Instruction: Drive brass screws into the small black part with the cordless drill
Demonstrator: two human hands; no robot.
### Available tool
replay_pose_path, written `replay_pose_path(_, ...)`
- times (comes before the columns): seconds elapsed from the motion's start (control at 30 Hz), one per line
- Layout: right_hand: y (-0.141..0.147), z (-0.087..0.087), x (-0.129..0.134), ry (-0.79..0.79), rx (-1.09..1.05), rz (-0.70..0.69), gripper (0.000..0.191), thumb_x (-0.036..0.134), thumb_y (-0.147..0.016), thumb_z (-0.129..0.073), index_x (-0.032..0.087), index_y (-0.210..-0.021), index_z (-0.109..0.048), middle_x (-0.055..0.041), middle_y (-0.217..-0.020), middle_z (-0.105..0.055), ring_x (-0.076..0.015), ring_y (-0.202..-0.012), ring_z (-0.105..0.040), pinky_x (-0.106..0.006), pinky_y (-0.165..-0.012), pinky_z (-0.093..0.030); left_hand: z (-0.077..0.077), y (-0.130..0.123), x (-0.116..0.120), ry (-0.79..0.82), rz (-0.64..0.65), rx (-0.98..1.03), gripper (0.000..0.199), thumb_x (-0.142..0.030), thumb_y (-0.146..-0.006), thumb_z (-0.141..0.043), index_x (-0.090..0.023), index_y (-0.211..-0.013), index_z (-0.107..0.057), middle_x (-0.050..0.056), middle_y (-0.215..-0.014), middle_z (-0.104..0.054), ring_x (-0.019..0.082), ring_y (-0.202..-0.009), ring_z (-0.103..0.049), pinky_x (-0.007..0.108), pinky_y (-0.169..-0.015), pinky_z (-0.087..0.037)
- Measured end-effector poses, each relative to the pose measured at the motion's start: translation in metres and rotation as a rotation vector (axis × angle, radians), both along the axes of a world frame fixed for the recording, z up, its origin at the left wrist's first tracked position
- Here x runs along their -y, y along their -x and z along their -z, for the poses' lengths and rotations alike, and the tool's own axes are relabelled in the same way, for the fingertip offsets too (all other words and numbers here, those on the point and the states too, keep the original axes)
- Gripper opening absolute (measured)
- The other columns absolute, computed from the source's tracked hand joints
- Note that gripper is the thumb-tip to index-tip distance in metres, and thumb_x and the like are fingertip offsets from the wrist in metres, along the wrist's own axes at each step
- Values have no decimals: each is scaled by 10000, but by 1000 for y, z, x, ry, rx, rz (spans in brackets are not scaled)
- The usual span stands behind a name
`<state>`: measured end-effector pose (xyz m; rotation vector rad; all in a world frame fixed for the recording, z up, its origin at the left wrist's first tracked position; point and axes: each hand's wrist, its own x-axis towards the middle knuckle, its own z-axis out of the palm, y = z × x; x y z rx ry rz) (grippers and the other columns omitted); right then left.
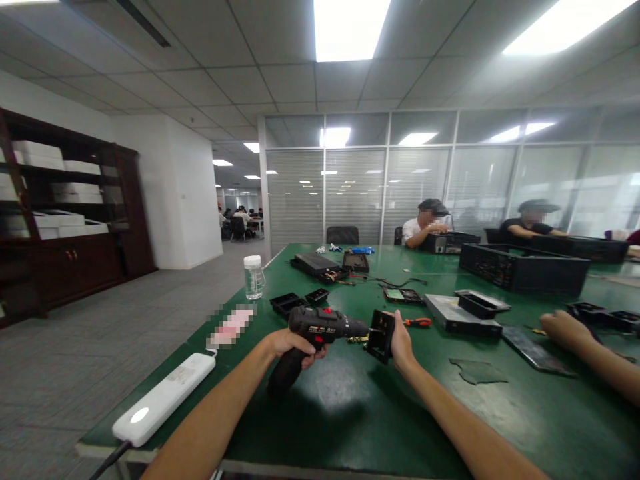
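My left hand (300, 348) is wrapped round the grip of a black cordless drill (320, 325), which points to the right. In my right hand (401, 341) a small black plastic box-like part (381, 337) is held upright, its open side facing the drill. The bit's tip reaches the part; whether it sits on a screw I cannot make out. Behind the drill's nose lie small brass-coloured pieces (357, 339). An orange-handled screwdriver (418, 323) rests just beyond my right hand.
Black trays (289, 304), a clear bottle (253, 279) and a white power strip (167, 397) line the left side. A silver metal case (463, 317) and a large black chassis (523, 270) stand right. Another person's hand (565, 330) rests at far right; two people work behind.
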<state>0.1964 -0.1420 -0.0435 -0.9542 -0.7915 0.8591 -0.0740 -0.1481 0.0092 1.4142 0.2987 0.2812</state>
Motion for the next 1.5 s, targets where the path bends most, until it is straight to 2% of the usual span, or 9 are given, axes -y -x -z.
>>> replay_pose_path(0.37, -3, 4, -4, -4, -14, -20, 514, 606, -640, -376, 197, -892, -559, 2, -680, -569, -163, -602, -532, -284, -542, -422, 1, 0, -1, 10, -9, 7, 358, -178, -572, -557, -76, -911, -505, 52, -730, -503, 79, -471, -451, 218, -465, -339)
replay_pose_path(0.67, 0, -2, 1, 8, -11, 4, 518, 609, -631, -383, 190, -872, -567, -2, -672, -570, -161, -595, -527, -275, -540, -420, 2, 1, -2, 5, -22, -6, 379, -184, -566, -566, -78, -924, -500, 58, -740, -506, 84, -475, -452, 246, -485, -367)
replay_pose_path(1.5, 2, -2, 3, -17, -3, -16, 512, 607, -636, -376, 194, -876, -558, -1, -671, -567, -160, -596, -532, -281, -550, -423, 2, 1, -3, 27, -11, -7, 371, -184, -568, -572, -82, -918, -505, 61, -749, -506, 81, -469, -448, 246, -482, -371)
